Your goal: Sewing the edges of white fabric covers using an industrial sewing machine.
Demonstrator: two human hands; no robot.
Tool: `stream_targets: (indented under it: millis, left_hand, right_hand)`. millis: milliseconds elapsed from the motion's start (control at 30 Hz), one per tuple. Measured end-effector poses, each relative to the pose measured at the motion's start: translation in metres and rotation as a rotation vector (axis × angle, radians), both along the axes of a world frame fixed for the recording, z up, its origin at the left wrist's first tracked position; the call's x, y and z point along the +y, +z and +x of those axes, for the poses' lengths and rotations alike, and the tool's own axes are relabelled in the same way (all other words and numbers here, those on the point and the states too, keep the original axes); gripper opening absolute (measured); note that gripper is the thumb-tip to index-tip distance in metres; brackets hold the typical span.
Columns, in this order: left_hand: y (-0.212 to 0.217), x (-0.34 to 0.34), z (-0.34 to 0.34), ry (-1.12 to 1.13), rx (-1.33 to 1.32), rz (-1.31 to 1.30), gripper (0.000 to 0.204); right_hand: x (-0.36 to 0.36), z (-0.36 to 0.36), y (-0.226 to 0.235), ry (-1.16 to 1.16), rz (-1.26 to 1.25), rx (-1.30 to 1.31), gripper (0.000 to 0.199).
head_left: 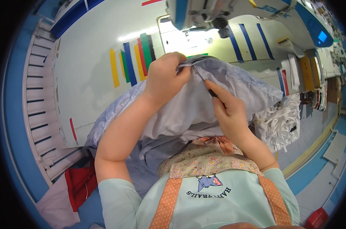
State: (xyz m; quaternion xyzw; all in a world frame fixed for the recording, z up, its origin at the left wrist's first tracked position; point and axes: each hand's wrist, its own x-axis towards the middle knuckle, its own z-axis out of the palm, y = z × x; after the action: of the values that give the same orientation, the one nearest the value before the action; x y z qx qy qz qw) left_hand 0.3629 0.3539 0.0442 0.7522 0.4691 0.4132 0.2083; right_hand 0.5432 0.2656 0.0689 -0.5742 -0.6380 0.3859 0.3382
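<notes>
The person wears a mint-green T-shirt (152,206) with short sleeves (117,198), a grey-blue cartoon animal (208,183) and curved dark lettering (228,192). The beige apron (203,166) has small flowers, orange straps (166,200) with pale dots and a rust-coloured bow (220,143). Left hand (165,78) and right hand (231,113) are bare.

Sewing workshop: sewing machine (241,11) at top centre, bench (85,57) with coloured tapes (130,64), cloth strips (277,129) (white, tangled) right.
</notes>
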Motion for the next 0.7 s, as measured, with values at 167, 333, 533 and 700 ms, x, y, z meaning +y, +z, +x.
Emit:
stream_targets:
  millis: [167, 333, 533, 700]
  left_hand:
    - [0.002, -0.005, 0.001, -0.030, 0.040, 0.038, 0.011]
    - [0.005, -0.005, 0.004, -0.117, 0.105, -0.089, 0.010]
    - [0.011, -0.007, 0.007, -0.064, -0.017, -0.304, 0.012]
    - [0.012, -0.005, 0.006, -0.100, 0.055, -0.211, 0.013]
  right_hand:
    - [0.003, -0.003, -0.001, -0.008, -0.023, -0.017, 0.038]
    - [-0.010, 0.048, 0.007, 0.070, -0.149, 0.102, 0.041]
    - [-0.018, 0.219, 0.040, -0.604, 0.168, -0.008, 0.041]
    - [0.032, 0.352, 0.054, -0.732, 0.107, -0.582, 0.034]
